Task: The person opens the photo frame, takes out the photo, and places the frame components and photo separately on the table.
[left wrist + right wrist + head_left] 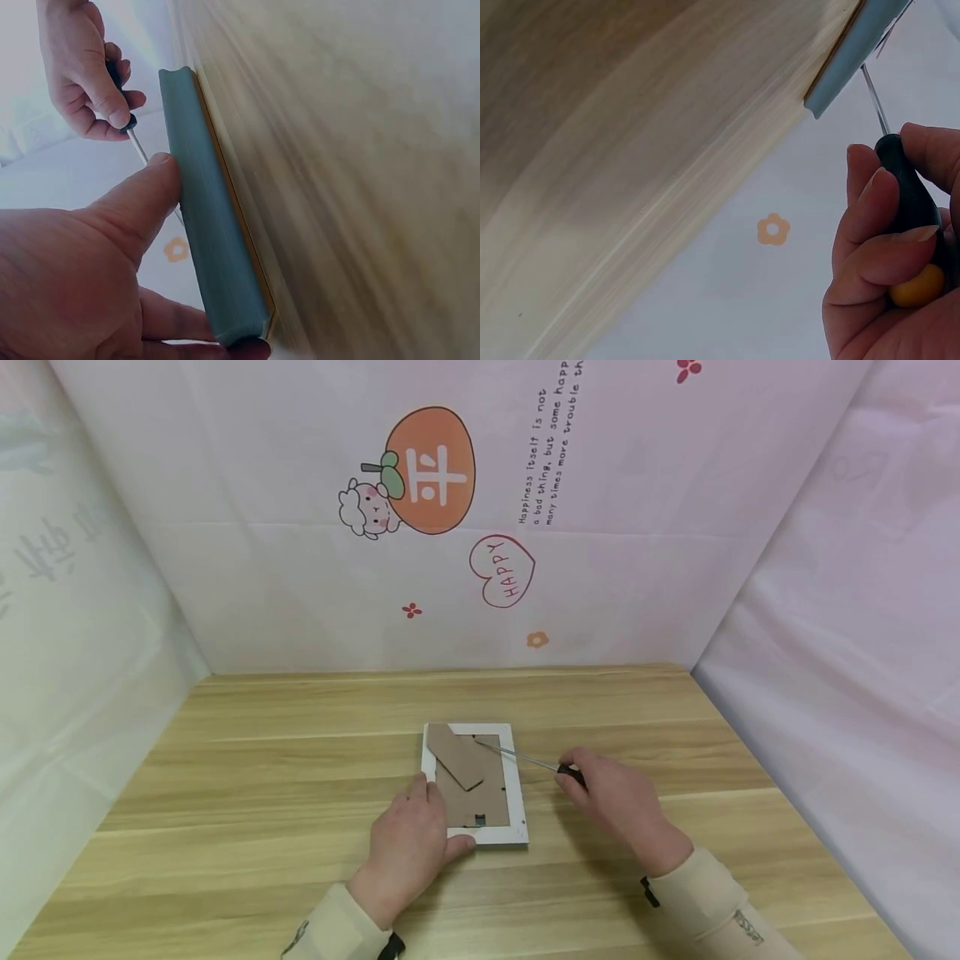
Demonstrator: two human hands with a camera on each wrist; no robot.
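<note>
A picture frame [515,802] with a white border lies face down on the table, its brown backing board [487,777] showing. A brown stand leg [453,756] slants across the board. My left hand [408,843] grips the near left corner, fingers along the left side and thumb on the near edge. In my right hand [622,797] is a screwdriver [909,184] with a dark handle and yellow end, fingers curled round it. The screwdriver's shaft crosses the right border, and its tip is at a small dark tab near the board's far edge.
The wooden table [285,760] extends around the frame on all sides. A white printed cloth [300,602] rises behind it, with more cloth walls at left and right. A small dark metal piece [480,819] sits at the board's near end.
</note>
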